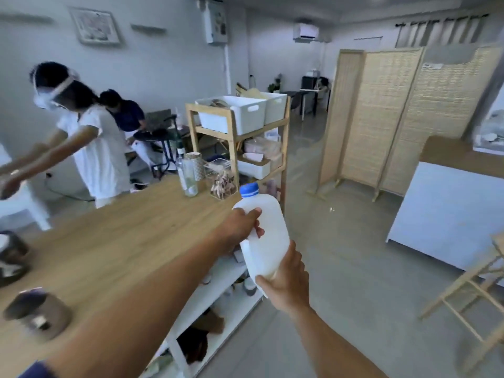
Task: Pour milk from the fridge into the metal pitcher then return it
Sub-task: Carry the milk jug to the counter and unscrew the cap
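White milk jug point(263, 230) between both hands.

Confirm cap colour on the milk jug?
Blue cap on the white milk jug; head view, the only one, shows it clearly.

The milk jug point(263, 233) was a white, translucent plastic bottle with a blue screw cap point(249, 190) closed on its neck. It was held off the wooden counter, beyond the counter's edge and above the floor, leaning slightly with the cap uppermost. The metal pitcher point(38, 313) stood on the counter at the near left, blurred, well apart from the jug.
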The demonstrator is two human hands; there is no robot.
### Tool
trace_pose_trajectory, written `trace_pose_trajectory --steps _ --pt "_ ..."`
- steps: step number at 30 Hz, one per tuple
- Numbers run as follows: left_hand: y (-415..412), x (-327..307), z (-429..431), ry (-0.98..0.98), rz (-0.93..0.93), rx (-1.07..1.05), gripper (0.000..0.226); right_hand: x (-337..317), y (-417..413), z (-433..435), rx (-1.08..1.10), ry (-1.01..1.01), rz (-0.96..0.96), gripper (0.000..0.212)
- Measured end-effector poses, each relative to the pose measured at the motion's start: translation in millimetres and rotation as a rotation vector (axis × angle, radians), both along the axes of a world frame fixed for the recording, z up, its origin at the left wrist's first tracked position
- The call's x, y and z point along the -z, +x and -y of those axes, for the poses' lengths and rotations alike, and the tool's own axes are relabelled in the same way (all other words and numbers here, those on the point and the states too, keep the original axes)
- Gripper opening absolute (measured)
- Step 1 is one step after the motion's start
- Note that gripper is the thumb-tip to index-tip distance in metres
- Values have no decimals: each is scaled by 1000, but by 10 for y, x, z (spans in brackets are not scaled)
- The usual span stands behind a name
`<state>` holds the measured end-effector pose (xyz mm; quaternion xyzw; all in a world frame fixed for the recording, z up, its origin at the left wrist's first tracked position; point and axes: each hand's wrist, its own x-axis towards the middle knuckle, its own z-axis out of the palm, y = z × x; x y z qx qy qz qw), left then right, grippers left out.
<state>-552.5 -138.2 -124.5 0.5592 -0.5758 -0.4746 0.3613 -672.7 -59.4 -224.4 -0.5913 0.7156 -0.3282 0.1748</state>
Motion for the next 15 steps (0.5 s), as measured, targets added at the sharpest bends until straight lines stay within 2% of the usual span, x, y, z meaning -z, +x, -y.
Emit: trace_pose_trajectory --steps 5,12,15 --pt "850 157 49 62 -21 -216 31 161 677 310 -221 -7 -37 113" --pt "1528 622 -163 169 -107 -432 25 534 1253 427 -454 52 -33 117" --pt "1816 718 -331 190 -52 -532 29 675 1578 422 -572 134 -4 113"
